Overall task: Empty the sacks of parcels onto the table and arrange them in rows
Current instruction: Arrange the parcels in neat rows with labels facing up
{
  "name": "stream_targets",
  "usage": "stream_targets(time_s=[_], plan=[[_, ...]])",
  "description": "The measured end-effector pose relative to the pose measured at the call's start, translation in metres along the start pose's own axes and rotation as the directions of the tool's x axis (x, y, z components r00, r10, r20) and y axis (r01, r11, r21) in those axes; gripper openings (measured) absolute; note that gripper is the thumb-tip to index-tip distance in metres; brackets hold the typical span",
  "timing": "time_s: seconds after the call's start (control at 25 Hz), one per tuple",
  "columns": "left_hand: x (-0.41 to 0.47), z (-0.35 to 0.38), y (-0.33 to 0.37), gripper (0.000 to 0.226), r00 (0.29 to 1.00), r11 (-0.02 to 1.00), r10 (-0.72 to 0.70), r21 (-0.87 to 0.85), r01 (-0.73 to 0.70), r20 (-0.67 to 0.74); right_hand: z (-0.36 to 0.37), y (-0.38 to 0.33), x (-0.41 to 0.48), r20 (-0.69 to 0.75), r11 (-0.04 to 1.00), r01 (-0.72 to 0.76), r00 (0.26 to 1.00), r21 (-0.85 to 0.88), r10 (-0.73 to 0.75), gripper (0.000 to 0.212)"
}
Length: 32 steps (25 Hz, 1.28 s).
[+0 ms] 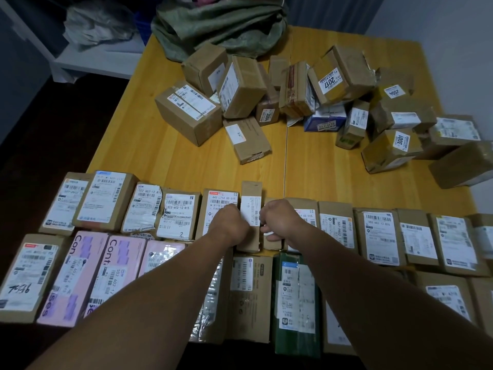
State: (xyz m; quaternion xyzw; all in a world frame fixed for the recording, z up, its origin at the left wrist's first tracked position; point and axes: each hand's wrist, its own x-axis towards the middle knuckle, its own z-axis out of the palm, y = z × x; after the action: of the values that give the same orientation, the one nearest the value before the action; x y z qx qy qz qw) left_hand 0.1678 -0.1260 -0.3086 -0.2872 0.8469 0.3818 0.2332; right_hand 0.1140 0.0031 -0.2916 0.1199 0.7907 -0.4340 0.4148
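As the narrow parcel point(250, 206) lies between them, left hand point(230, 222) and right hand point(280, 221) clasp its sides.

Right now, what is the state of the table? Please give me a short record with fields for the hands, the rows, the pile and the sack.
left hand: grips the narrow box at its left side
right hand: fingers curled at the same box's right side
rows: back row and front row, labels up, at the near edge of the table
narrow box: in the back row, reaching farther back than its neighbours
pile: loose boxes, unsorted, on the far half
sack: green, slumped at the far edge behind the pile
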Motion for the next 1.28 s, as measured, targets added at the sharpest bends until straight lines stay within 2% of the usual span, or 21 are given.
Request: stream_targets(time_s=[0.16, 0.36, 0.52, 0.68, 0.84, 1.08, 1.2, 1.28], plan=[[-0.003, -0.002, 0.0, 0.004, 1.0, 1.0, 0.023, 0.002, -0.023, 0.005, 0.001, 0.003, 0.002, 0.007, 0.998, 0.013, 1.0, -0.066, -0.012, 0.012], [-0.006, -0.006, 0.001, 0.015, 0.999, 1.0, -0.003, -0.022, 0.004, 0.033, -0.002, 0.003, 0.002, 0.027, 0.998, 0.022, 0.999, -0.056, -0.02, 0.011], [-0.01, -0.02, 0.015, 0.005, 0.999, 0.998, 0.04, -0.053, -0.042, -0.031, -0.011, -0.01, -0.003, 0.02, 0.998, 0.061, 0.998, -0.024, -0.06, 0.015], [-0.02, -0.034, 0.037, 0.027, 0.984, 0.971, 0.106, -0.198, -0.133, -0.14, -0.027, -0.024, -0.018, 0.006, 0.994, 0.097, 0.995, -0.048, -0.097, 0.011], [-0.044, -0.049, 0.062, 0.031, 0.974, 0.932, 0.147, -0.305, -0.195, -0.174, -0.045, -0.048, -0.048, -0.044, 0.983, 0.171, 0.984, -0.069, -0.174, 0.011], [-0.075, -0.061, 0.08, 0.024, 0.962, 0.87, 0.236, -0.412, -0.272, -0.137, -0.048, -0.058, -0.096, -0.138, 0.965, 0.256, 0.955, -0.05, -0.261, 0.011], [-0.093, -0.064, 0.083, 0.008, 0.972, 0.765, 0.217, -0.603, -0.228, -0.093, -0.049, -0.051, -0.123, -0.216, 0.969, 0.246, 0.946, -0.005, -0.241, 0.008], [-0.102, -0.066, 0.089, 0.006, 0.973, 0.722, 0.22, -0.659, -0.212, -0.072, -0.055, -0.044, -0.137, -0.274, 0.968, 0.245, 0.936, 0.055, -0.221, 0.012]])
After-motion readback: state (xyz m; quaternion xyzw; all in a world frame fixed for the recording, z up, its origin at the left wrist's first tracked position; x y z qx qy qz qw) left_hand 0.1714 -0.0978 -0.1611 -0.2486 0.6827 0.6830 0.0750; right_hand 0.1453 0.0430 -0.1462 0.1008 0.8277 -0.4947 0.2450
